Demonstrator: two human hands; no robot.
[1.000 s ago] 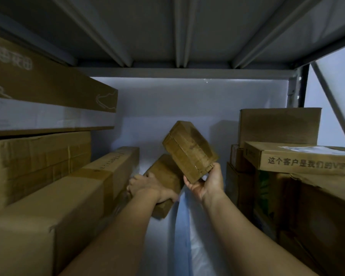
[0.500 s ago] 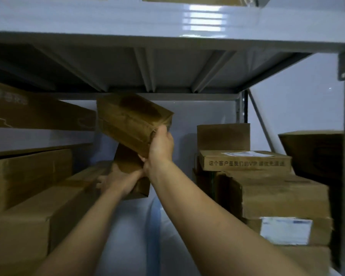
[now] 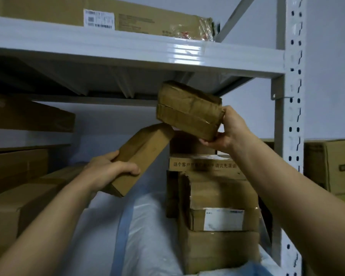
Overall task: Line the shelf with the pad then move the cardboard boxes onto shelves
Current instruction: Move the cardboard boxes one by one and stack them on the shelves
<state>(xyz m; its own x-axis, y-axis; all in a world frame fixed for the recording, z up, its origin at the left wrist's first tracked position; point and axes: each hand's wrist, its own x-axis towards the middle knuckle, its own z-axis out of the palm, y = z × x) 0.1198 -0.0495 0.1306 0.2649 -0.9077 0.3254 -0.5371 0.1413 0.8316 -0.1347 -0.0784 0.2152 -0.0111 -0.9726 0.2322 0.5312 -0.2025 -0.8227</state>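
Observation:
My right hand [image 3: 228,130] grips a taped, crumpled cardboard box [image 3: 187,109] by its right end, holding it tilted just under the upper shelf's front beam [image 3: 139,50]. My left hand [image 3: 112,170] holds a smooth flat cardboard box [image 3: 141,154] by its lower end, tilted up to the right; its top corner sits near the taped box. Below both, the white pad with a blue stripe [image 3: 143,226] lies on the shelf between the stacks.
A stack of cardboard boxes [image 3: 217,196] stands on the right of the shelf, long boxes [image 3: 18,196] on the left. A long box [image 3: 108,14] lies on the upper shelf. The perforated upright post [image 3: 293,116] is at right, with another box [image 3: 331,166] beyond it.
Both hands have drawn their boxes out from deep in the shelf toward its front. The right hand's box rose and swung right, and the view pulled back to show the upper shelf.

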